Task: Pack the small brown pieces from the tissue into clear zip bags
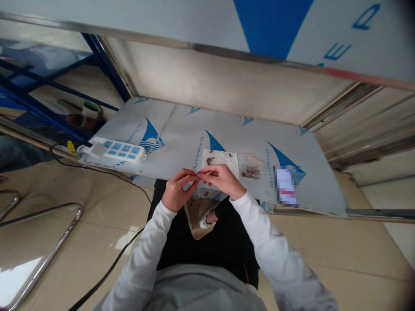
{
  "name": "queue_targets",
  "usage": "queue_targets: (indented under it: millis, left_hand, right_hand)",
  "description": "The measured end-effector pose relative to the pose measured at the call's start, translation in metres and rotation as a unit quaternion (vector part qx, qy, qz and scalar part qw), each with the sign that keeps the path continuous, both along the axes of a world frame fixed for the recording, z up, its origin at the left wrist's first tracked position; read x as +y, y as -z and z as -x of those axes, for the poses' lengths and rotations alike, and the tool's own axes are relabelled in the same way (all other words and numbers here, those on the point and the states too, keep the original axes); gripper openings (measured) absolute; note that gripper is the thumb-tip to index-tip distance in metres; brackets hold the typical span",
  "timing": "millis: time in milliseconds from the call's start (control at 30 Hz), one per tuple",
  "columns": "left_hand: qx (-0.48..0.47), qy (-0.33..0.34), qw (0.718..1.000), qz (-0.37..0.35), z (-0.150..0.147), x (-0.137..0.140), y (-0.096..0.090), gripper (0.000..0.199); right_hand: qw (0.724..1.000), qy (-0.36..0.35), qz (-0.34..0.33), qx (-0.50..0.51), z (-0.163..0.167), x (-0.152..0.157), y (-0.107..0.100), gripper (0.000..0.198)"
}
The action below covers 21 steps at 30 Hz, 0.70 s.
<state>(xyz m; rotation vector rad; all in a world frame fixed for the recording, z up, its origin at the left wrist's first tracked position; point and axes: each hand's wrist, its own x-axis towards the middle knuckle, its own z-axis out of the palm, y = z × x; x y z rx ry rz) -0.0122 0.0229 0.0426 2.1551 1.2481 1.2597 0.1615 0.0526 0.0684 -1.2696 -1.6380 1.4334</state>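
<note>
My left hand [180, 186] and my right hand [222, 178] meet at the fingertips above the front edge of the table. Both are closed in a pinch, and whatever sits between the fingers is too small to make out. Just beyond them lies a white sheet [228, 159] with several small brown pieces [209, 161] on it. To its right is a clear plastic bag [252, 166] holding more small dark brown pieces. Below my right hand, another clear plastic bag [207, 191] lies at the table edge, partly hidden by my fingers.
A white and blue power strip [119, 150] lies on the left of the film-covered table [178, 125], its cable hanging off the edge. A blurred-out flat item [285, 186] rests at the right. An overhead panel [207, 26] juts out above, and a metal chair frame [69, 224] stands at left.
</note>
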Motion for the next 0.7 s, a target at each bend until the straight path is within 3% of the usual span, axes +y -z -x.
queue_targets:
  millis: [100, 200, 267, 333, 400, 467, 533, 700]
  left_hand:
    - [-0.001, 0.034, 0.999, 0.019, 0.0, -0.007, -0.004, 0.011]
    - [-0.007, 0.045, 0.998, 0.033, -0.004, -0.016, -0.006, 0.01]
    - [-0.01, 0.024, 0.999, 0.025, -0.008, -0.018, -0.005, 0.029]
    - [0.006, 0.0, 1.0, 0.017, -0.012, -0.017, -0.003, 0.062]
    - [0.038, 0.015, 0.999, 0.034, -0.015, -0.013, 0.001, 0.084]
    - [0.06, 0.054, 0.994, 0.069, -0.017, -0.008, 0.005, 0.079]
    - [0.055, 0.065, 0.992, 0.096, -0.017, -0.005, 0.009, 0.061]
    - [0.01, -0.008, 0.994, 0.11, -0.014, -0.008, 0.019, 0.032]
  right_hand:
    - [0.998, 0.031, 0.051, 0.019, -0.005, -0.01, 0.009, 0.019]
    - [0.994, 0.1, 0.018, -0.031, -0.006, -0.024, 0.009, 0.011]
    - [0.988, 0.14, -0.02, -0.07, -0.004, -0.034, 0.006, 0.011]
    - [0.983, 0.156, -0.042, -0.082, -0.001, -0.043, 0.002, 0.009]
    - [0.984, 0.154, -0.047, -0.075, 0.001, -0.05, -0.001, 0.008]
    - [0.985, 0.148, -0.048, -0.078, 0.001, -0.056, -0.003, 0.007]
    - [0.985, 0.136, -0.062, -0.089, -0.001, -0.057, -0.004, 0.008]
    - [0.959, 0.15, -0.162, -0.177, -0.018, -0.023, 0.021, 0.017]
